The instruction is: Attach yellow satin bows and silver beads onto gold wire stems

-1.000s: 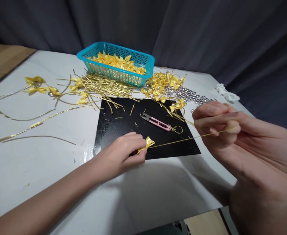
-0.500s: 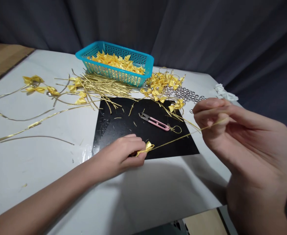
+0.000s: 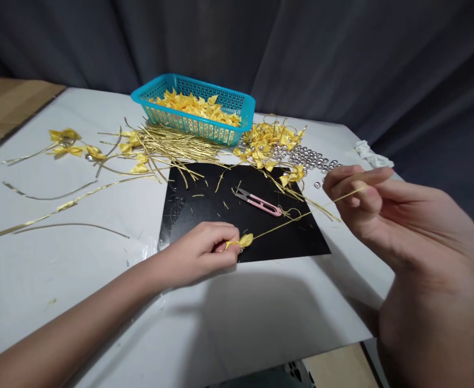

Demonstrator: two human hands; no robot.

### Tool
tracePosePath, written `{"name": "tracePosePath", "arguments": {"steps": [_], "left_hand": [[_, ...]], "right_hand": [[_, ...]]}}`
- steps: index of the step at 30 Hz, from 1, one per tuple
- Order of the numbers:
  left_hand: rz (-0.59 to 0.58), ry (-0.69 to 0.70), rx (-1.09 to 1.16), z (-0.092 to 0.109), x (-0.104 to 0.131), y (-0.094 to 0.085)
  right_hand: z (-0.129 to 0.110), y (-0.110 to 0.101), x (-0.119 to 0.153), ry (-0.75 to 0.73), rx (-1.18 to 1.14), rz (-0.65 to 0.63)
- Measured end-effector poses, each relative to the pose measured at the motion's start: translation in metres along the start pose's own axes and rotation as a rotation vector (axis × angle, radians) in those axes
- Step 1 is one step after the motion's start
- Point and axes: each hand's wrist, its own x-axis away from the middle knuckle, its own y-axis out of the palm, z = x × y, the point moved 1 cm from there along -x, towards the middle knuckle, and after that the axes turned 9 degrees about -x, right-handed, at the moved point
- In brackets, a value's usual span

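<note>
Over the near edge of the black mat (image 3: 204, 207), my left hand (image 3: 207, 245) pinches a small yellow ribbon bow (image 3: 245, 240). A thin gold cord (image 3: 289, 222) runs taut from the bow up to my right hand (image 3: 366, 199), whose thumb and fingers are closed on it at the right. Pink-handled thread snips (image 3: 259, 203) lie on the mat between the hands, blades to the left, with a small cord loop at the handle end. Bits of cut cord are scattered around them.
A blue plastic basket (image 3: 194, 121) of yellow bows stands at the back. Before it lies a pile of gold cords (image 3: 176, 144). Silver beads (image 3: 309, 157) and finished-looking bows with cords (image 3: 275, 137) sit to its right. White pieces (image 3: 372, 155) lie at the far right.
The bow in my left hand has turned slightly, and a silver bead shows beneath it. My right hand still holds the cord taut and has shifted a little. The view has moved slightly.
</note>
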Motion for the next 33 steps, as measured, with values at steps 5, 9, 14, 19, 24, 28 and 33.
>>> {"name": "tracePosePath", "arguments": {"steps": [5, 9, 14, 19, 24, 28, 33], "left_hand": [[0.005, 0.017, -0.038, 0.0, -0.001, 0.0], [0.005, 0.015, -0.035, -0.001, 0.0, -0.001], [0.001, 0.034, -0.048, -0.001, 0.0, 0.0], [-0.018, -0.011, 0.038, 0.003, 0.001, -0.002], [-0.027, -0.073, 0.192, 0.004, 0.003, -0.005], [-0.045, -0.089, 0.253, 0.003, 0.004, -0.006], [-0.05, -0.075, 0.219, 0.002, 0.003, -0.006]], "right_hand": [[0.002, 0.002, 0.003, -0.097, 0.076, -0.011], [0.004, 0.004, 0.005, -0.149, 0.089, 0.002], [0.002, 0.002, 0.004, -0.144, 0.075, -0.006], [-0.008, 0.002, -0.002, -0.253, 0.214, -0.033], [-0.013, 0.003, -0.003, -0.294, 0.261, 0.005], [-0.012, 0.001, -0.004, -0.297, 0.256, 0.022], [-0.012, 0.0, -0.006, -0.296, 0.286, -0.001]]}}
